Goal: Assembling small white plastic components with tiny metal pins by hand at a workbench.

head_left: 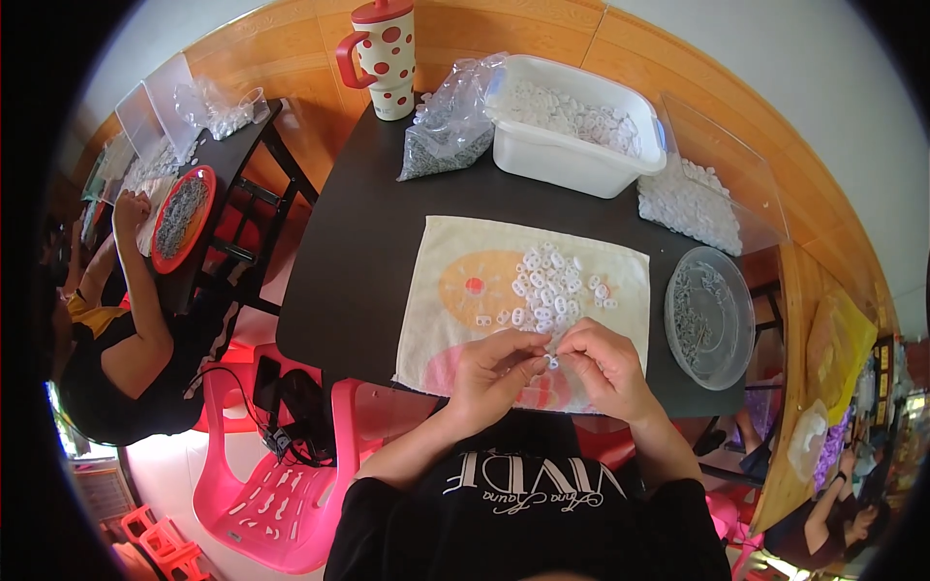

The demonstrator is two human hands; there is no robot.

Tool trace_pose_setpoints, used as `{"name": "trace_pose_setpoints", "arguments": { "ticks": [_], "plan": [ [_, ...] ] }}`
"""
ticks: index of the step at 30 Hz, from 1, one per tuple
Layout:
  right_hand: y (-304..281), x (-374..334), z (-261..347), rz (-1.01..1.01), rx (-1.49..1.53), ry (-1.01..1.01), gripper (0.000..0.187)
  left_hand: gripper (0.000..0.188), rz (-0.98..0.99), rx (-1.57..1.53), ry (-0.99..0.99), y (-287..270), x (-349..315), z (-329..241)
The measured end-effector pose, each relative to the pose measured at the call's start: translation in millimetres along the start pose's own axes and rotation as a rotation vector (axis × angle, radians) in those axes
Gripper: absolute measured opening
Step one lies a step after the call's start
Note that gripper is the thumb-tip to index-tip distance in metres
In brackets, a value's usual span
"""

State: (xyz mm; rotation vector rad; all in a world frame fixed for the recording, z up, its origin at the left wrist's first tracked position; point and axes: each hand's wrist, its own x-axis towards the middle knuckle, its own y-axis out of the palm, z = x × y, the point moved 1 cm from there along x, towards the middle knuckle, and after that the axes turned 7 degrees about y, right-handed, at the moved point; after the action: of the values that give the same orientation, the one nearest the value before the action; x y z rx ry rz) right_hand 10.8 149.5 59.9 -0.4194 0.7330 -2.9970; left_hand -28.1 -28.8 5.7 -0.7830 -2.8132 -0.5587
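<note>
White piece [553, 362] half-hidden between fingers [525, 372]

From far off I see a black shirt [417, 528] with short sleeves [690, 518]. Big white letters [515, 473] and curly white writing [533, 502] go across its front. The left hand [494, 380] and right hand [610, 373] are bare.

Forearms, bare below short sleeves, converge toward the midline. The left hand [492, 380] and right hand [604, 372] face each other, fingertips nearly meeting; thumb and forefinger of each pinch together, other fingers curled.
</note>
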Motion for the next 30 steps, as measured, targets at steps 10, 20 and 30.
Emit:
{"name": "trace_pose_setpoints", "arguments": {
  "ticks": [10,20,30],
  "plan": [
    [5.5,2.3,0.1,0.039,-0.235,-0.098,0.008,0.029,-0.048,0.071,0.093,4.5,-3.5,2.6],
    [3.9,-0.2,-9.2,-0.085,0.05,0.173,0.008,0.029,-0.149,-0.151,0.029,0.7,-4.9,2.6],
    [15.1,-1.1,-19.7,-0.009,-0.542,-0.097,0.022,0.026,-0.268,0.119,0.158,-47.8,1.6,-13.9]
  ]
}}
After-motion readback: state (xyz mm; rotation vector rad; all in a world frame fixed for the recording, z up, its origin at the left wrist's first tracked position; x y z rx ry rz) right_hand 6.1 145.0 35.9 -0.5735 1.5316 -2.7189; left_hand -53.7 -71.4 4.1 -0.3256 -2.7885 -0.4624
